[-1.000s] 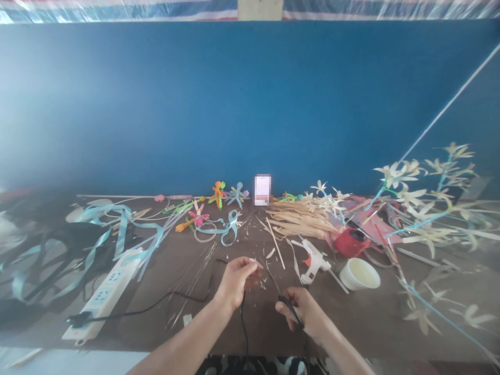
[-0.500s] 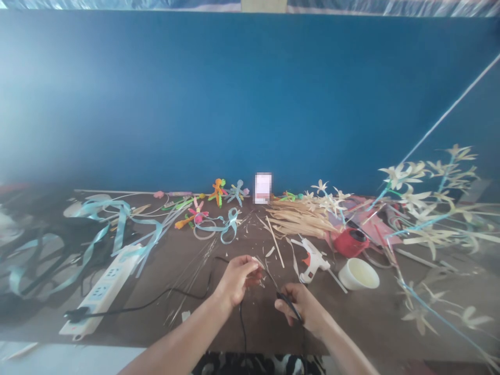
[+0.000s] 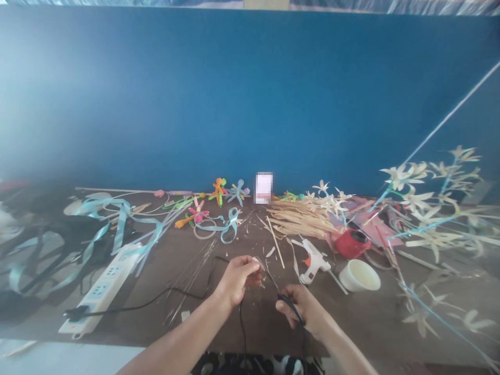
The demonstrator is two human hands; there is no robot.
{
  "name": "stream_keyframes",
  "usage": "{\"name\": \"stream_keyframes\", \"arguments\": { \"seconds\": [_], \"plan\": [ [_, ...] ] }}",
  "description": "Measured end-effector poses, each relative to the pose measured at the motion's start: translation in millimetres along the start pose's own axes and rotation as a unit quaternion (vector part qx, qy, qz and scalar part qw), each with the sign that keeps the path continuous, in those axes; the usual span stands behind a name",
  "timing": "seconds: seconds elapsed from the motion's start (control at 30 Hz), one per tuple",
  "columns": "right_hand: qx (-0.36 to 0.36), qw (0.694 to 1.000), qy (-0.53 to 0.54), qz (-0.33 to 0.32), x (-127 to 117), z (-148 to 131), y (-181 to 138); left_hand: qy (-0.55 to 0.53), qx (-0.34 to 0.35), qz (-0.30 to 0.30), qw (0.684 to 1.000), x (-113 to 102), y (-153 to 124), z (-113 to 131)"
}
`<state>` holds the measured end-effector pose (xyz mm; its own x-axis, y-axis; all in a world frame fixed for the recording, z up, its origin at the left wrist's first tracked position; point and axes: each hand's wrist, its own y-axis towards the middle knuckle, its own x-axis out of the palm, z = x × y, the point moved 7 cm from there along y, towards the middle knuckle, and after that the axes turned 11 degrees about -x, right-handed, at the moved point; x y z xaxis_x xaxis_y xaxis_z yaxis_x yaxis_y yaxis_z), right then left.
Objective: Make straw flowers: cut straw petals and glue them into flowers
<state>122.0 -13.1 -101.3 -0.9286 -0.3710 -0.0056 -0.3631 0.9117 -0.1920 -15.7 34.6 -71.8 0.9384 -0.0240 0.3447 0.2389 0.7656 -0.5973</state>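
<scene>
My left hand (image 3: 237, 278) is closed in a pinch on a small pale straw strip (image 3: 258, 261) above the brown table (image 3: 183, 260). Close to its right, my right hand (image 3: 302, 310) is wrapped round the black handles of a pair of scissors (image 3: 284, 298). The thin blades point up and left toward the strip. Small pale scraps lie on the table under both hands.
A white glue gun (image 3: 312, 259), a white cup (image 3: 359, 276) and a red tape roll (image 3: 351, 242) lie to the right. Straw strips (image 3: 300, 219) and straw flowers on blue stems (image 3: 429, 208) fill the right side. A power strip (image 3: 103, 291), blue ribbons (image 3: 121, 229) and pipe-cleaner figures (image 3: 219, 192) sit at left and back.
Both hands stay nearly in place, holding the strip and the scissors. The view has shifted slightly.
</scene>
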Motion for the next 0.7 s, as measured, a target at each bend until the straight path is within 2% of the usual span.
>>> {"name": "stream_keyframes", "arguments": {
  "seconds": [0.33, 0.47, 0.7],
  "plan": [
    [0.002, 0.999, -0.042, -0.004, -3, 4, 1, 0.011, 0.000, -0.011, 1.000, 0, -1, 1],
    [-0.002, 0.999, -0.043, -0.022, -4, 5, 2, 0.049, 0.027, -0.034, 0.998, 1, -2, 3],
    [-0.006, 0.992, -0.118, -0.041, -13, -11, -1, 0.120, 0.046, -0.051, 0.990, 0, -4, 4]
  ]
}}
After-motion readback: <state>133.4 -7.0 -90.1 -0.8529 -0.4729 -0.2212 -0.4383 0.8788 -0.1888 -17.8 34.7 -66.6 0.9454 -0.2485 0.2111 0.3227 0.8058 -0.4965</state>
